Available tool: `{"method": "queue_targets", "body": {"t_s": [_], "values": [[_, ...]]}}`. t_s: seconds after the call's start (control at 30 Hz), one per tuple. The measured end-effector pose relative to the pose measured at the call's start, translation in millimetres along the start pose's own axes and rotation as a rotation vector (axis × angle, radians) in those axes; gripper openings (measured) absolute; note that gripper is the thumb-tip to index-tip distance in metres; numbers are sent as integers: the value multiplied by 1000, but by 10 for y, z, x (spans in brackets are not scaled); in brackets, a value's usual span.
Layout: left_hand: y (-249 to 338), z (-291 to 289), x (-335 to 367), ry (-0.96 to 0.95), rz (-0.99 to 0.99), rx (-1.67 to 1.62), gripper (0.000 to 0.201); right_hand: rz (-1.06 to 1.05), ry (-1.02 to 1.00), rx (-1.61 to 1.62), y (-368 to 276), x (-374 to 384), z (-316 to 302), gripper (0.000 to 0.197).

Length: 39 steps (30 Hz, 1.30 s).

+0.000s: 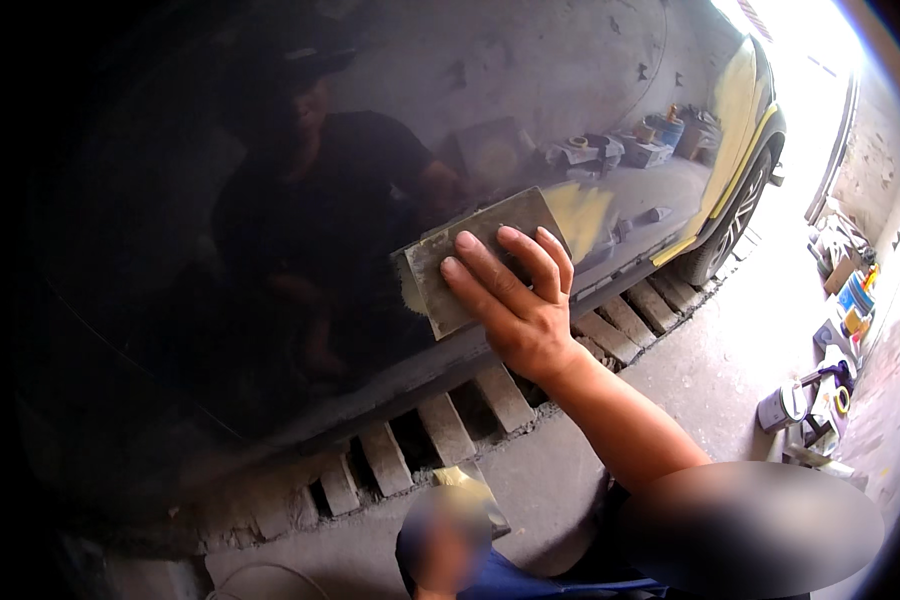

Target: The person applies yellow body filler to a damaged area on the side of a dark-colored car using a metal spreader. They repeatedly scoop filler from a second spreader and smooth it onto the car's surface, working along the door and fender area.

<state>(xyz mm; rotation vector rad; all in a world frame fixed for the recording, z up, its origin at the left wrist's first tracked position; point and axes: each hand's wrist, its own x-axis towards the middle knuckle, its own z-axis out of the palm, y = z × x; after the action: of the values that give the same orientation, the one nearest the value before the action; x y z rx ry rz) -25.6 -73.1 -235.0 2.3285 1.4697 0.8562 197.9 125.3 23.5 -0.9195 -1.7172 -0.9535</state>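
My right hand (525, 300) presses a flat, rectangular grey spreader (440, 300) against the lower part of a dark, glossy car door (370, 200). Its fingers are spread over the face of the blade, and the thumb is hidden. Pale yellow filler (413, 290) shows at the blade's left edge, with a larger yellow patch (582, 215) on the panel to the right. Low in the picture, my left hand (445, 550) is largely blurred. A small plate (492, 508) bearing yellow filler (460, 478) juts out from it, seemingly held, though the fingers are hidden.
Slotted concrete slats (445, 430) run along the floor under the car's sill. Farther right are the wheel (740, 220) and a yellow-coated fender edge (735, 130). A paint can (782, 407), a roll of tape (842, 400) and other clutter lie along the right wall.
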Motion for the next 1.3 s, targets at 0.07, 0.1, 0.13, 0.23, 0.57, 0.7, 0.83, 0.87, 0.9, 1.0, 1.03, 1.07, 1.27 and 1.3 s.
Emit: {"method": "queue_targets", "body": {"t_s": [0.07,0.1,0.13,0.23,0.57,0.7,0.83,0.87,0.9,1.0,1.03,1.07,1.27,1.3], "values": [[-132,103,-163,2,168,97,21,6,25,-6,-27,23,28,43],[-201,142,-254,9,247,149,21,12,30,0,-54,44,41,43],[-152,90,-256,-5,192,127,21,18,35,11,-83,51,74,43],[-17,36,-186,27,156,97,17,13,26,20,-95,32,156,42],[498,-393,312,27,-87,-272,17,6,31,16,-67,51,48,42],[446,-340,292,25,-83,-230,19,-6,22,33,-160,63,185,42],[343,-280,220,44,-32,-230,24,22,-2,41,-236,-23,217,42],[326,-264,204,53,-16,-219,25,29,-16,48,-256,-60,219,42],[303,-249,182,57,1,-201,26,30,-27,51,-271,-99,227,42],[238,-170,127,49,38,-161,29,39,-67,54,-289,-242,233,43],[225,-166,101,43,28,-150,29,40,-76,65,-318,-269,242,43],[222,-161,74,29,-3,-156,29,41,-84,76,-347,-293,249,44],[256,-153,179,-80,-94,-225,23,54,-157,79,-344,-490,180,43],[247,-133,182,-73,-88,-232,23,59,-180,82,-349,-513,155,43]]}}
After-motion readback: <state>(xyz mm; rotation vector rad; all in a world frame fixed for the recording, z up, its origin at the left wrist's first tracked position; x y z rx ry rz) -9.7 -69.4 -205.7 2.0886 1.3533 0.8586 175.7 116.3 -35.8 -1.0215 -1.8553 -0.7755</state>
